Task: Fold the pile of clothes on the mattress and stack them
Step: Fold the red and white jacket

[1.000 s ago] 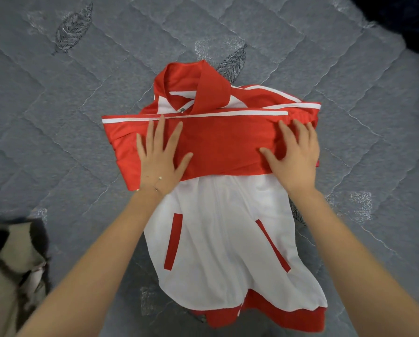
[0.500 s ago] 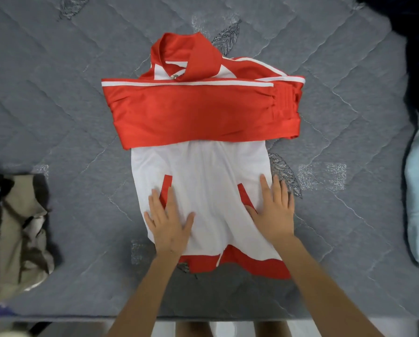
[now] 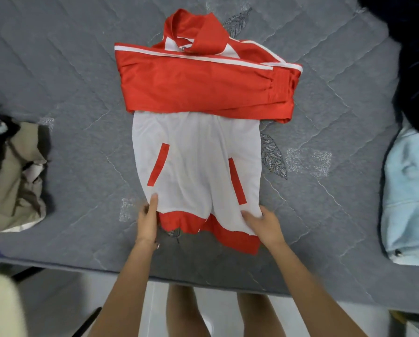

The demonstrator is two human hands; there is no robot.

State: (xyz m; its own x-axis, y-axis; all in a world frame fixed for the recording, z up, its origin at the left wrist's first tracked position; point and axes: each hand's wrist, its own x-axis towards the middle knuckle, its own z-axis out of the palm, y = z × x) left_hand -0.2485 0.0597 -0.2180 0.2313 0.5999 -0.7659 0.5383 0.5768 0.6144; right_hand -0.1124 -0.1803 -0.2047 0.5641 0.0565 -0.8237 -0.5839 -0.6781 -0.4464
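The left hand point(image 3: 147, 221) and right hand point(image 3: 264, 224) each pinch the hem of the jacket point(image 3: 198, 161). It lies mid-frame on the mattress point(image 3: 69, 81).

Jacket point(image 3: 198, 152) centred on mattress point(image 3: 69, 81), sleeves point(image 3: 198, 86) across its chest; clothes pile point(image 3: 16, 171) left, another garment point(image 3: 412, 203) right.

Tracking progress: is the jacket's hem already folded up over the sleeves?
No, left hand and right hand hold the hem at the mattress edge.

The left hand point(image 3: 148, 221) and right hand point(image 3: 264, 223) were bare. Both forearms point(image 3: 300, 276) were bare along their full visible length. Two bare legs point(image 3: 186, 310) showed between the forearms at the lower frame edge.
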